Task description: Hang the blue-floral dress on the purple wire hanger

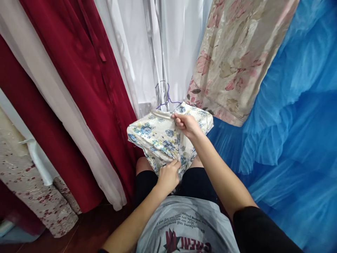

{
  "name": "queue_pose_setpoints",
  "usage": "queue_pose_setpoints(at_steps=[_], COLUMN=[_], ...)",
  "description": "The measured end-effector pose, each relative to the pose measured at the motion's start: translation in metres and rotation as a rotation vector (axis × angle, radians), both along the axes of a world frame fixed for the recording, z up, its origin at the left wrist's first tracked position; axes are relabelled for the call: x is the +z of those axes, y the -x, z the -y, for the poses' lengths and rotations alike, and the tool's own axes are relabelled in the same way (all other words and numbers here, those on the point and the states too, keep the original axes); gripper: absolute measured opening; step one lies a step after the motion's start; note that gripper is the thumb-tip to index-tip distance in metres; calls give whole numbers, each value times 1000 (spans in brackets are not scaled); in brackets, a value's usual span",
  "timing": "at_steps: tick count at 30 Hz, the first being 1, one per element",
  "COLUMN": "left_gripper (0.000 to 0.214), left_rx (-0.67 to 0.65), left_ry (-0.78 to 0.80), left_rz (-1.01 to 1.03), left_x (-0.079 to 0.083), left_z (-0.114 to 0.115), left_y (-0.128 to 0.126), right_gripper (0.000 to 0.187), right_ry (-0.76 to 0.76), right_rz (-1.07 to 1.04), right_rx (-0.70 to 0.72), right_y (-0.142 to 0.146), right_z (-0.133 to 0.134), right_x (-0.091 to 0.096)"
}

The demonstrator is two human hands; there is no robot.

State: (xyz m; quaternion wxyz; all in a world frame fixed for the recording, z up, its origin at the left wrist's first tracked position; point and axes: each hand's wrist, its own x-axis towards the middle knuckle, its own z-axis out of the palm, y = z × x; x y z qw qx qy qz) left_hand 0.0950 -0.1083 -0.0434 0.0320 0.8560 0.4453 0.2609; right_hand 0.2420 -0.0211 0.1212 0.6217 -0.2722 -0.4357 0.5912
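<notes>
A white blouse [163, 135] with blue flowers hangs on a thin purple hanger [168, 98] in front of me, its lower part over my lap. With closed fingers my right hand [186, 124] grips the blouse near its neckline, just below the hanger. Lower down, my left hand [170, 175] pinches the front edge of the blouse, its fingertips curled into the cloth. The hook of the hanger stands up against white fabric behind. Folds hide the lowest part of the blouse.
Dark red drapes [79, 88] and a pale cloth hang at the left. White fabric [131, 42] hangs behind the blouse. A beige floral cloth [231, 63] and ruffled blue tulle [297, 140] fill the right side. Reddish floor tiles [86, 225] show at the lower left.
</notes>
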Motion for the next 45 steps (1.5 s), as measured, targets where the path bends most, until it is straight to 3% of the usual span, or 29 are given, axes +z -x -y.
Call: queue_pose_setpoints(at_steps=[2,5,7,11,14,17,23,28,31,35,37,39,41,43,45], left_gripper=[28,15,13,35,27,20,13,12,15,20,19,17,19,25,29], left_rx=[-37,-113,-123,-117,-176,-177,-129,-83,-51,14,43,113,219,282,301], left_ry=[18,60,21,-250,-399,-478,-551,-569,-593,-559,-487,-363,-148,-25,14], left_rz=[-28,108,301,593,509,396,364,507,641,925,1096,1386,1693,1788,1803], left_x=[3,19,44,118,164,184,175,162,166,178,174,158,133,104,79], left_z=[-5,-21,-35,-64,-80,-89,-97,-99,-104,-129,-147,-162,-170,-170,-164], left_y=[6,14,17,16,12,11,16,13,19,53,81,111,138,153,153], right_gripper=[16,21,24,23,21,24,29,29,25,25,24,22,20,20,19], right_ry=[-23,-108,-158,-203,-273,-354,-324,-272,-224,-171,-161,-148,-89,-13,31], right_rz=[-12,33,80,155,206,283,336,351,355,335,299,252,181,109,61], right_rx=[1,-40,-79,-108,-141,-263,-332,-375,-387,-360,-328,-269,-217,-211,-235], right_y=[3,7,9,7,5,4,16,24,24,19,16,13,10,5,0], right_z=[-5,3,11,20,18,11,-7,-16,-14,8,24,37,43,43,40], right_x=[14,16,11,7,9,4,-30,-49,-59,-75,-81,-86,-90,-93,-96])
